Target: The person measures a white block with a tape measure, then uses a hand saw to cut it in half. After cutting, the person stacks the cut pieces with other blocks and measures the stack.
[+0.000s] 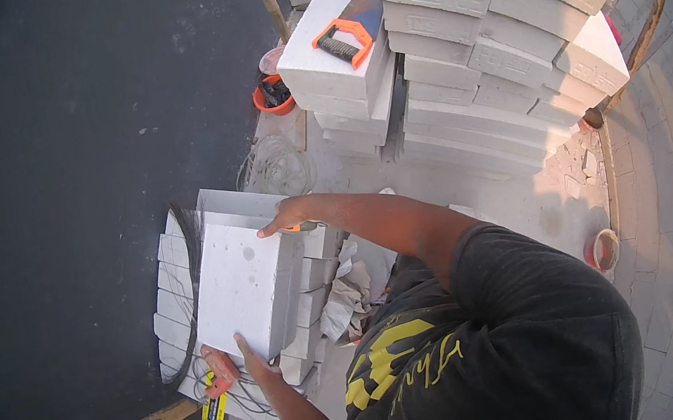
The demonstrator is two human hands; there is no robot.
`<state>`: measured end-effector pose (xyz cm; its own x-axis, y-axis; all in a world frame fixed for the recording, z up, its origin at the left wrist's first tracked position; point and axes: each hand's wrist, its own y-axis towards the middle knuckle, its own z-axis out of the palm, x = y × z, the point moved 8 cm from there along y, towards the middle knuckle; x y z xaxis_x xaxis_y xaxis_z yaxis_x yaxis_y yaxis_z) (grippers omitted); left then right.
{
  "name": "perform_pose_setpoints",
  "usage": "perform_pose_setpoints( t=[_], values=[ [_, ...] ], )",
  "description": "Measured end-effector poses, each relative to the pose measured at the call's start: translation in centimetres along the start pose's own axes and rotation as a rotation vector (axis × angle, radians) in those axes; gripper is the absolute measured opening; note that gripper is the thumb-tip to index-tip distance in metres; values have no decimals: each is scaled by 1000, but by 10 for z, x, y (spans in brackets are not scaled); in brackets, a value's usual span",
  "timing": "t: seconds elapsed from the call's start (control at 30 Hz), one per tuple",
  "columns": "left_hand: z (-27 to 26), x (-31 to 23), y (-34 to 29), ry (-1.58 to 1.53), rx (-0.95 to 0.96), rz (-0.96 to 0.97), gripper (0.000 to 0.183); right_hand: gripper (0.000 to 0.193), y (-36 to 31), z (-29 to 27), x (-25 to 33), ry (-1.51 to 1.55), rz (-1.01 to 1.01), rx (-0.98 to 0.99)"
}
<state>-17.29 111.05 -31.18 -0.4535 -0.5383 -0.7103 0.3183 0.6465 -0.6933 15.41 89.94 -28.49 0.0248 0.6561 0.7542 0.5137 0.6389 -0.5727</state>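
A white lightweight concrete block (237, 286) with a few grey spots sits at or just above a low stack of similar blocks (309, 300). My left hand (258, 369) grips its near end, the thumb lying on the top face. At the far right corner my right hand (288, 216) is closed on the block, thumb on top and the other fingers mostly hidden. A small orange-and-dark handle (303, 226) shows just under the right hand. Beside my left hand lies a reddish-orange object (220, 372) whose kind I cannot make out.
A handsaw (343, 42) with an orange handle lies on blocks near the tall block stack (466, 25). A dark wall (76, 211) rises on the left. Coiled clear hose (275, 167), an orange bucket (274, 99), crumpled paper (347, 301) and a yellow package (213, 413) lie around.
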Motion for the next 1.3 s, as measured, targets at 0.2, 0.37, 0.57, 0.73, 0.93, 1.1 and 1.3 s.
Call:
perform_pose_setpoints(
  t=[0.2,0.37,0.57,0.73,0.93,1.1,1.3],
  values=[
    [-4,2,0,-24,-21,56,89,86,19,6,-8,93,216,241],
    [-16,-10,26,16,101,434,85,70,13,8,8,56,238,286],
    [-6,-38,2,194,-23,451,85,76,40,28,-9,80,230,372],
    [-12,-52,-11,252,-33,533,85,59,26,38,9,-52,98,382],
    [-32,-52,-30,319,56,643,85,57,-43,70,-5,54,83,246],
    [-61,-52,-36,342,290,615,85,63,-119,149,-44,377,31,72],
    [-75,-29,-66,571,499,307,79,67,-259,233,-87,830,71,-72]
  ],
)
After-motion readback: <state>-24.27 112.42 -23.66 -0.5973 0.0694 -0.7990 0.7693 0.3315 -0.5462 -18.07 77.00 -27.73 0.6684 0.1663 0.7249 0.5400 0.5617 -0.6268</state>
